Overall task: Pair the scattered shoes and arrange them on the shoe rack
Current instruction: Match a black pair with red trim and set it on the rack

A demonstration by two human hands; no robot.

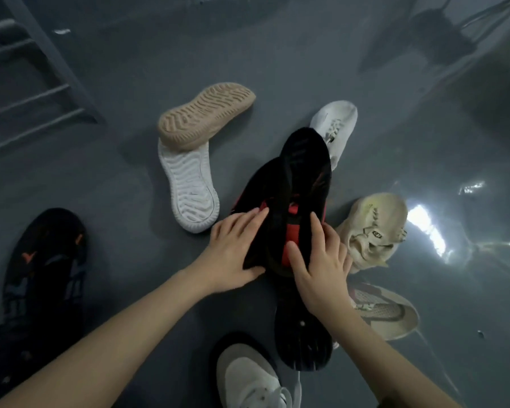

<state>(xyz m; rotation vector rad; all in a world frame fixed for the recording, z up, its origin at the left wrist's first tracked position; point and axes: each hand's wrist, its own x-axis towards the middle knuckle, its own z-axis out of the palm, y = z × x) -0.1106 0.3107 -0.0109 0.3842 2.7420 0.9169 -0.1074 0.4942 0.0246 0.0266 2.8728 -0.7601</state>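
Two black shoes with red inner parts (301, 178) lie pressed together in the middle of the grey floor. My left hand (233, 248) holds them from the left and my right hand (321, 263) from the right, fingers curved against their sides. Around them lie a tan-soled shoe (206, 114) and a white-soled shoe (190, 187), both sole up, a white sneaker (336, 125), a cream knit sneaker (371, 228) and a beige mesh sneaker (386, 310). A black sole (304, 328) lies under my right wrist.
The shoe rack (27, 81), grey metal bars, stands at the upper left. A black shoe with orange marks (44, 269) lies sole up at the left, and a white-grey sneaker (253, 375) sits at the bottom. Cables and a dark object (442, 36) lie at the top right.
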